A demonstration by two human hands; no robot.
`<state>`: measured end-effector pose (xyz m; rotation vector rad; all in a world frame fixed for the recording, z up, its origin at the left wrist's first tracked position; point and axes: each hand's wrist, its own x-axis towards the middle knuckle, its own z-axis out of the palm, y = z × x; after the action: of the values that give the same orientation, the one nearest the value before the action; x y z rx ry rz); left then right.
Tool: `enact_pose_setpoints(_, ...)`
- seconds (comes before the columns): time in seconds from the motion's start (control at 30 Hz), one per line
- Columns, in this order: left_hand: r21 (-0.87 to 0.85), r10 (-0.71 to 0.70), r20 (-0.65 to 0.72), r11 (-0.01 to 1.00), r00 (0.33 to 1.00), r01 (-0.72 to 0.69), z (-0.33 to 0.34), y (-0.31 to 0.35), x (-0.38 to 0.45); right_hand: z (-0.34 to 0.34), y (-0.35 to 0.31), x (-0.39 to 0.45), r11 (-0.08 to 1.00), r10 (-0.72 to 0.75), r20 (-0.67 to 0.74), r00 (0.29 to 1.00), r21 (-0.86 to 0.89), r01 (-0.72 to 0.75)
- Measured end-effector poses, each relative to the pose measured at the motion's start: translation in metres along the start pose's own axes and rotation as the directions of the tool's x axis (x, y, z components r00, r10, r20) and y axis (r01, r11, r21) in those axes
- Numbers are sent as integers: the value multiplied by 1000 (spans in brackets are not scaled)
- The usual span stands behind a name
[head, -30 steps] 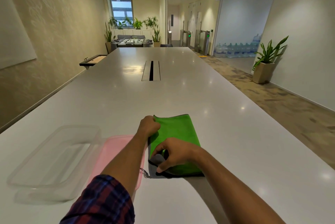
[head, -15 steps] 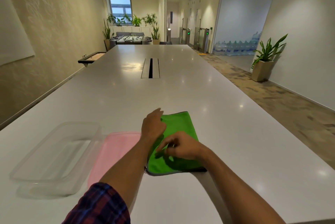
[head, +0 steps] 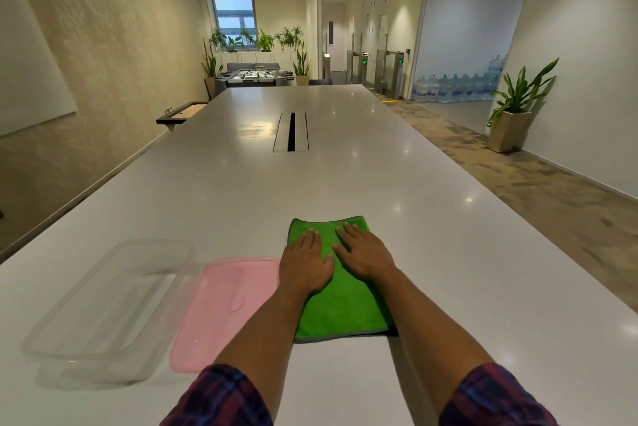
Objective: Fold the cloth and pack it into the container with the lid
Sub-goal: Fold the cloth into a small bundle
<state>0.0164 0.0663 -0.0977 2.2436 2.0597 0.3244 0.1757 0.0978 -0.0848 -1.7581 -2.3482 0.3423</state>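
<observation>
A green cloth (head: 340,311) with a grey hem lies folded into a long rectangle on the white table (head: 345,177), straight in front of me. My left hand (head: 305,263) rests flat, palm down, on the cloth's left side. Beside it my right hand (head: 362,251) presses flat on the far half, fingers spread. Neither hand grips anything. A pink lid (head: 221,311) lies flat just left of the cloth, touching its edge. Further left stands the clear plastic container (head: 103,308), open and with nothing inside.
A cable slot (head: 291,132) runs along the table's middle, well beyond the cloth. The table's right edge borders a carpeted floor with a potted plant (head: 514,108). A wall runs along the left side.
My right hand let go of the near grey corner and both hands moved forward to lie flat on the cloth. The grey underside that showed before is now folded under green.
</observation>
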Motion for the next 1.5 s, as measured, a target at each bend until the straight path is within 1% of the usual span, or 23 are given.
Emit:
enact_pose_setpoints(0.07, 33, -26, -4, 999, 1000, 26, -5, 1, 5, 6, 8, 1, 999, 39, -16, 999, -1, -39)
enact_pose_setpoints(0.13, 64, -22, 4, 998, 1000, 21, -13, 2, 13, 8, 11, 1, 995, 103, -41, 994, -9, -104)
enact_pose_setpoints(0.23, 87, -8, 80, 996, 997, 1, -19, -4, 27, 6, 19, -1, 973, 231, -58, 971, -10, -232)
enact_pose_setpoints(0.3, 102, -11, 126, 995, 992, -2, -17, -12, 31, 5, 22, -2, 964, 267, -61, 962, 8, -267)
enact_pose_setpoints(0.43, 36, -32, 85, 999, 996, 29, -6, -18, 30, 6, 22, 1, 938, 341, -120, 932, 117, -328)
enact_pose_setpoints(0.53, 82, -22, 75, 997, 997, 16, -3, -17, 33, 9, 26, 1, 935, 342, -178, 923, 157, -316)
enact_pose_setpoints(0.63, 160, 6, 90, 987, 996, -21, -6, -20, 35, 6, 29, -2, 939, 310, -250, 917, 231, -254)
enact_pose_setpoints(0.73, 173, 41, 94, 983, 995, -56, -13, -23, 36, 0, 27, -6, 924, 301, -316, 899, 328, -194)
enact_pose_setpoints(0.8, 169, 81, 77, 981, 994, -93, -18, -23, 36, -6, 25, -9, 902, 318, -325, 890, 393, -179)
enact_pose_setpoints(0.83, 176, 118, 58, 976, 991, -126, -21, -22, 35, -8, 24, -11, 876, 329, -323, 887, 455, -160)
enact_pose_setpoints(0.87, 183, 163, 29, 969, 986, -165, -22, -20, 33, -10, 22, -13, 826, 336, -309, 890, 551, -121)
enact_pose_setpoints(0.9, 178, 209, -7, 963, 978, -204, -24, -18, 32, -11, 19, -15, 742, 327, -279, 903, 667, -63)
enact_pose_setpoints(0.97, 82, 263, -79, 963, 962, -257, -30, -11, 31, -14, 13, -19, 514, 290, -220, 931, 857, 43)
enact_pose_setpoints(1.0, 12, 262, -96, 965, 960, -262, -35, -7, 32, -17, 11, -21, 402, 268, -202, 942, 912, 81)
enact_pose_setpoints(1.03, -39, 256, -92, 965, 962, -260, -39, -5, 33, -21, 11, -23, 316, 239, -194, 951, 942, 113)
enact_pose_setpoints(1.07, -63, 251, -67, 965, 966, -255, -44, -3, 35, -26, 13, -25, 284, 206, -201, 958, 949, 138)
enact_pose_setpoints(1.13, -33, 238, -10, 971, 971, -238, -53, 0, 39, -38, 19, -25, 360, 130, -245, 961, 915, 185)
enact_pose_setpoints(1.17, 11, 228, -16, 974, 974, -228, -58, 1, 40, -43, 22, -25, 415, 102, -264, 959, 887, 200)
enact_pose_setpoints(1.2, 67, 225, -47, 973, 973, -222, -63, 1, 40, -48, 24, -25, 465, 87, -271, 959, 862, 201)
enact_pose_setpoints(1.27, 144, 224, -129, 968, 966, -205, -73, 1, 40, -56, 27, -24, 608, 96, -294, 951, 774, 177)
enact_pose_setpoints(1.33, 132, 225, -213, 971, 951, -201, -83, 0, 39, -62, 28, -24, 734, 134, -360, 923, 662, 151)
enact_pose_setpoints(1.4, 132, 231, -305, 971, 924, -199, -91, 0, 38, -69, 26, -25, 798, 151, -435, 888, 583, 150)
enact_pose_setpoints(1.5, 165, 257, -374, 964, 891, -209, -102, 4, 34, -76, 26, -25, 839, 193, -462, 866, 535, 98)
